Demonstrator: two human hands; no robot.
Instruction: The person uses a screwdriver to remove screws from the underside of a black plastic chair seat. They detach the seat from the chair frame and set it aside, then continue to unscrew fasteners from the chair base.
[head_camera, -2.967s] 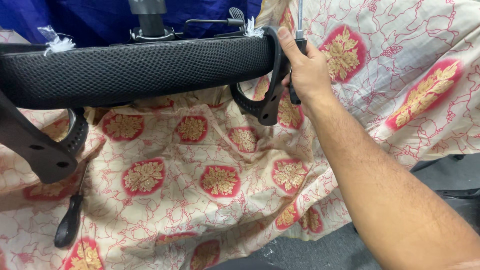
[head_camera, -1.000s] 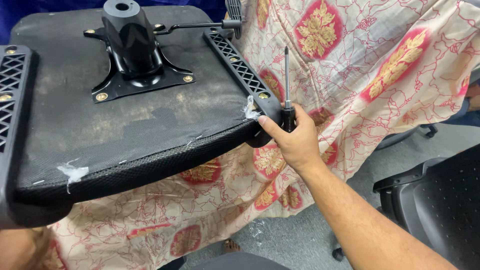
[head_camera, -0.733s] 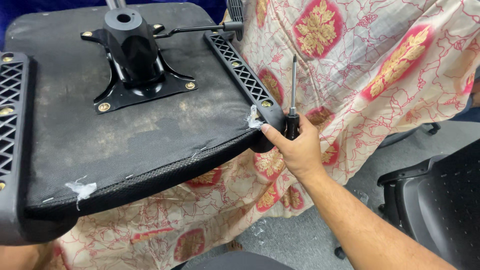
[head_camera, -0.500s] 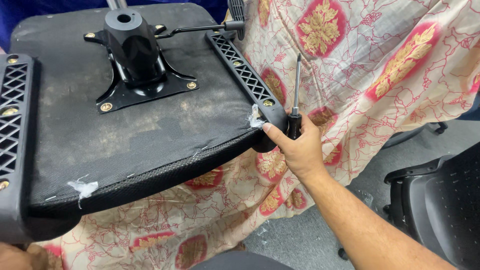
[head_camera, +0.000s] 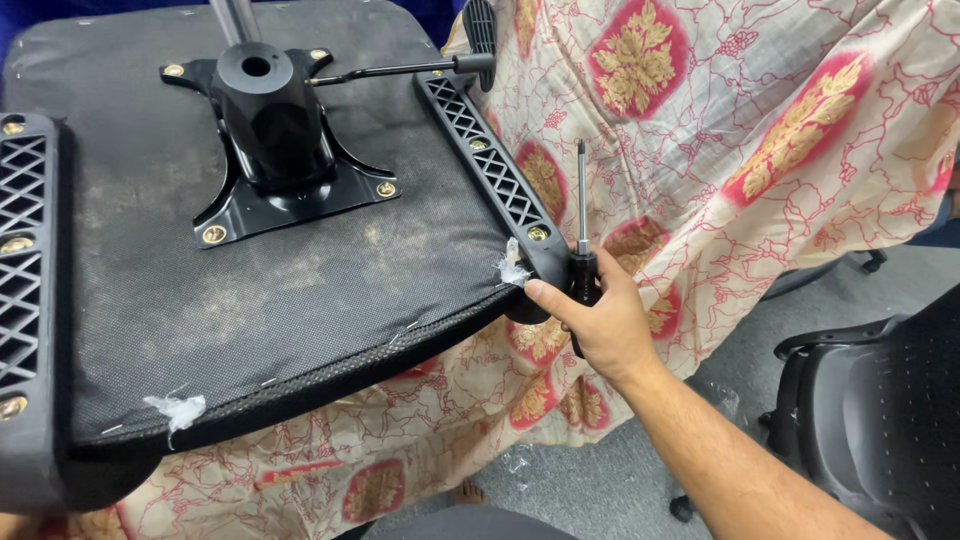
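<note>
1. Over the patterned cloth (head_camera: 760, 150), our right hand (head_camera: 600, 320) grips the near right corner of the upturned chair seat (head_camera: 250, 270).
2. Our fingers are clamped on a screwdriver (head_camera: 581, 240) too, its black handle in the fist, its shaft pointing up.
3. Beside the thumb sits a brass screw (head_camera: 537, 233) in the black armrest bracket (head_camera: 490, 170).
4. Our left hand is out of sight.

The upturned seat (head_camera: 250, 270) lies on the cloth (head_camera: 760, 130), another chair (head_camera: 880, 420) at its right.
</note>
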